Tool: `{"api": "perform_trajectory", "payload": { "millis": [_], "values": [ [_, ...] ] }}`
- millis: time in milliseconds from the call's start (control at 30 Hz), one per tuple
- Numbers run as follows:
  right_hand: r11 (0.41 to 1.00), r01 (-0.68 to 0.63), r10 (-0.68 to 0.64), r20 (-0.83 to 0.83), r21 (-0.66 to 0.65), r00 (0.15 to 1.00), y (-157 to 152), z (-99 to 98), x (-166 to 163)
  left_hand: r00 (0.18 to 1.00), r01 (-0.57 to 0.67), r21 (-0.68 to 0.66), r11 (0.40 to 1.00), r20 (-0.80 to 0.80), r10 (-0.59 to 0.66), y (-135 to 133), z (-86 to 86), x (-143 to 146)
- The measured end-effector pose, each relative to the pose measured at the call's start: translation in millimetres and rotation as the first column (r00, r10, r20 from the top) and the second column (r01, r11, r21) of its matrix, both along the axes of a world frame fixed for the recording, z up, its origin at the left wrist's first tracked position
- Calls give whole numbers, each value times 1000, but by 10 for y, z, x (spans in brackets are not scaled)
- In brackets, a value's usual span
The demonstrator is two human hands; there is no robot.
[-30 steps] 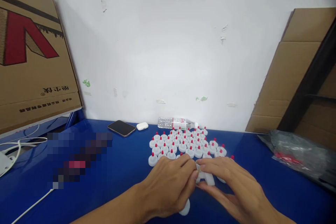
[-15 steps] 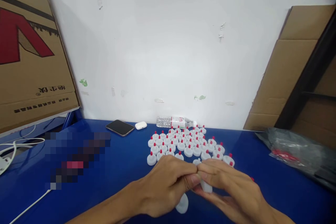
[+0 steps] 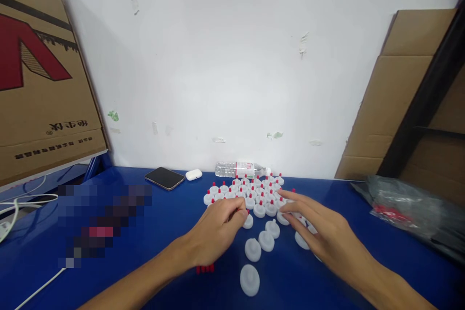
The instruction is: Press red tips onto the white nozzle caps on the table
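A cluster of several white caps with red tips (image 3: 250,194) stands on the blue table (image 3: 174,232). In front of it lie three bare white caps (image 3: 266,240) in a loose line, the nearest bare cap (image 3: 250,279) being the largest in view. My left hand (image 3: 217,231) rests at the cluster's front left edge, fingers curled together beside a cap (image 3: 248,221); what they pinch is hidden. My right hand (image 3: 319,232) lies flat with its fingers stretched over the cluster's right side. A few small red tips (image 3: 205,268) lie under my left wrist.
A phone (image 3: 165,178), a white earbud case (image 3: 193,174) and a lying water bottle (image 3: 240,169) sit by the wall. A cardboard box (image 3: 43,87) stands on the left, cardboard sheets (image 3: 399,97) on the right, with a dark plastic bag (image 3: 410,208). A white cable (image 3: 36,291) runs at the left.
My hands were pressed together on a white cap in front of the cluster. They have parted and moved forward to the cluster, and bare caps now show on the table.
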State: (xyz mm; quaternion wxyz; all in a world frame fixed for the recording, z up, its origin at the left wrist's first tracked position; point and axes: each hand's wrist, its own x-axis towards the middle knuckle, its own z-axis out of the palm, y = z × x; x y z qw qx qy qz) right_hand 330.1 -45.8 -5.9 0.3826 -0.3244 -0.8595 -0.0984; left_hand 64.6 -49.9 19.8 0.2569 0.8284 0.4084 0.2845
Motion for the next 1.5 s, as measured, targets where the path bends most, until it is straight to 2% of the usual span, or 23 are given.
{"api": "perform_trajectory", "payload": {
  "millis": [133, 233, 300, 367, 533, 600, 733, 800, 933, 1033, 1100, 1167, 1233, 1300, 1400, 1500],
  "values": [
    [1000, 30, -30, -3, -8, 1000, 23, -42, 16, 995, 13, 41, 999, -95, -9, 36, 0, -28],
    [996, 87, -87, 7, 13, 996, 18, -2, 30, 973, 103, 71, 992, -214, -85, 51, 0, -67],
    [991, 131, -131, 41, -18, 991, 19, 25, 42, 935, 151, 83, 985, -336, -115, 45, 20, -96],
    [983, 175, -169, 83, -61, 982, 28, 35, 55, 894, 155, 110, 982, -439, -92, 25, 56, -117],
    [956, 218, -190, 155, -194, 970, 40, 24, 55, 843, 144, 200, 969, -538, -14, -42, 162, -125],
    [946, 203, -161, 180, -253, 970, 21, 27, 35, 835, 140, 174, 975, -550, -22, -61, 191, -127],
    [939, 161, -90, 234, -305, 968, -35, 40, -6, 830, 130, -2, 991, -547, -110, -78, 220, -152],
    [936, 150, -72, 243, -320, 967, -47, 45, -13, 814, 112, -45, 993, -569, -117, -77, 218, -169],
    [936, 182, -123, 204, -301, 971, -16, 54, 12, 799, 64, -104, 993, -591, -113, -63, 199, -186],
    [944, 202, -160, 172, -262, 972, 15, 66, 39, 829, 67, -106, 992, -548, -115, -54, 208, -178],
    [948, 194, -146, 197, -254, 970, 21, 67, 45, 864, 107, -22, 994, -492, -104, -42, 220, -162],
    [946, 191, -121, 262, -262, 958, 20, 50, 40, 902, 118, 148, 982, -430, -44, -19, 214, -141],
    [944, 202, -111, 324, -261, 940, 23, 4, 33, 926, 75, 337, 939, -373, 60, 14, 174, -125],
    [950, 204, -112, 351, -236, 930, 38, -63, 33, 930, 31, 467, 884, -337, 145, 52, 100, -116],
    [967, 193, -124, 348, -169, 929, 72, -138, 53, 926, 25, 536, 844, -332, 183, 97, -24, -111],
    [976, 188, -144, 323, -110, 935, 75, -91, 89, 925, 30, 566, 824, -328, 192, 101, -88, -104]
  ]
}}
